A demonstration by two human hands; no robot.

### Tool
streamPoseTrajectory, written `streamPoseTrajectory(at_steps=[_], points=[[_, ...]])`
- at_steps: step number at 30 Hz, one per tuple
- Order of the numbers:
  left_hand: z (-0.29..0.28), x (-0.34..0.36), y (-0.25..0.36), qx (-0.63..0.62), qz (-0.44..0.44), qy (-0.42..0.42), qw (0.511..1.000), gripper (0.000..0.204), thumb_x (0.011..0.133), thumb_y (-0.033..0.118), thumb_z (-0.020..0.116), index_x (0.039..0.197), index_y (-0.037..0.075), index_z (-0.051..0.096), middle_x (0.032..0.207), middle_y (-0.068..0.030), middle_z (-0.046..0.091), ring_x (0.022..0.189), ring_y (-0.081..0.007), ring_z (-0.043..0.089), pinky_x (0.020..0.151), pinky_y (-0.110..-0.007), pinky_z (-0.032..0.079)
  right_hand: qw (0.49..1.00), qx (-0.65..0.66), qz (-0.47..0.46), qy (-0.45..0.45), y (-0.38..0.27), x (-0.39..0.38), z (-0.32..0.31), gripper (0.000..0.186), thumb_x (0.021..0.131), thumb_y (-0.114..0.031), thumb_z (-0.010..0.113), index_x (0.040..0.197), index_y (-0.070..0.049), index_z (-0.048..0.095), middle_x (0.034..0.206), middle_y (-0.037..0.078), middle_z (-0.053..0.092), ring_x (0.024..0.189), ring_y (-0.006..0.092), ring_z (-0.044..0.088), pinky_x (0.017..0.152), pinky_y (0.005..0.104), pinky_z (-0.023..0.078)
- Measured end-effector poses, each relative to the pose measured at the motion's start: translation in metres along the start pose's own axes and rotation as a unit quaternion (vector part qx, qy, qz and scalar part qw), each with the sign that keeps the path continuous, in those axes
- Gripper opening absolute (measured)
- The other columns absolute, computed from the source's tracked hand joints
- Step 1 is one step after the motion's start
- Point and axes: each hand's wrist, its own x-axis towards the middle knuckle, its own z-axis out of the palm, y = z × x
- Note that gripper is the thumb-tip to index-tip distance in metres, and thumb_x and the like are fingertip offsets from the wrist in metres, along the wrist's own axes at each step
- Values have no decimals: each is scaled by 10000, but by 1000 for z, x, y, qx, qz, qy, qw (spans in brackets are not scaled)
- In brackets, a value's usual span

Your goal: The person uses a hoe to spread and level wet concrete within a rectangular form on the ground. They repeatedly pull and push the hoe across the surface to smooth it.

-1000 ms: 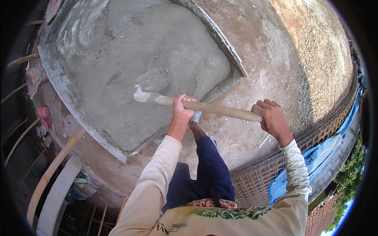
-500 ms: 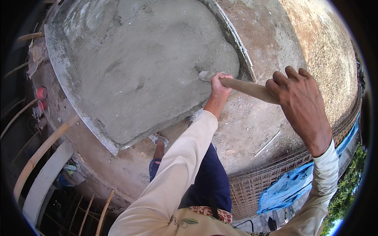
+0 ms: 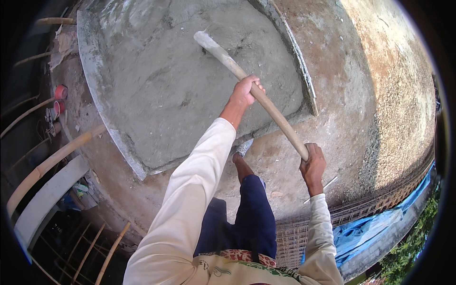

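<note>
Both my hands are closed around the wooden handle of a hoe (image 3: 280,118), which slants from the upper left to the lower right. My left hand (image 3: 247,90) grips it around the middle, over the wet mix. At its near end my right hand (image 3: 313,164) is wrapped round the handle, above the ground beyond the mix. The far end, crusted with grey, reaches over the wet cement mix (image 3: 142,90); its blade cannot be made out. That mix lies in a shallow bed with a pale left edging board (image 3: 102,114) and a narrow right board (image 3: 299,59).
A stack of rusty wire mesh (image 3: 351,209) curves along the lower right beside a blue tarp (image 3: 361,235). Gravel (image 3: 399,109) covers the right side. Red pails (image 3: 60,92) and bamboo poles (image 3: 52,164) stand at the left. My foot (image 3: 243,148) is by the bed's near edge.
The hoe's far end has shifted left and away across the mix, showing more handle. My right hand has come down and left, my left hand slightly left. The view has shifted a little.
</note>
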Motion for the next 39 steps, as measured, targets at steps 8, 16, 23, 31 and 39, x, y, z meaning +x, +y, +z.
streamPoseTrajectory(at_steps=[8,16,23,31,39], points=[[-109,-77,71,162,262,136,942,138,919,26,691,862,57,569,730,-63,556,665,-207,589,677,-405,554,969,246,31,-4,-61,-20,253,325,735,0,700,1049,-75,658,1023,171,629,1002,429,595,871,505,483],[-134,-158,-29,22,111,144,983,163,902,58,733,870,53,573,712,-36,556,597,-200,580,598,-420,536,962,212,90,-146,-49,-156,146,116,878,-75,712,963,-66,634,915,209,667,896,473,663,771,520,531],[-251,-145,-68,-16,36,273,961,169,884,36,741,880,58,574,720,-47,547,576,-228,579,552,-452,539,926,224,109,-286,-51,-210,191,104,893,-55,678,917,-81,581,821,104,557,801,292,592,708,390,494],[-416,-201,156,72,121,378,915,152,906,35,708,862,45,563,720,-57,544,576,-220,568,536,-433,534,933,179,7,-311,-267,-168,338,163,827,-81,688,988,-77,665,970,225,715,955,484,686,783,550,534],[-457,-296,120,128,160,385,900,132,908,37,682,924,14,553,721,-74,555,531,-207,571,473,-407,522,873,345,71,-339,-331,-281,343,217,832,-32,641,1042,-81,661,945,209,703,937,460,677,836,470,541]])
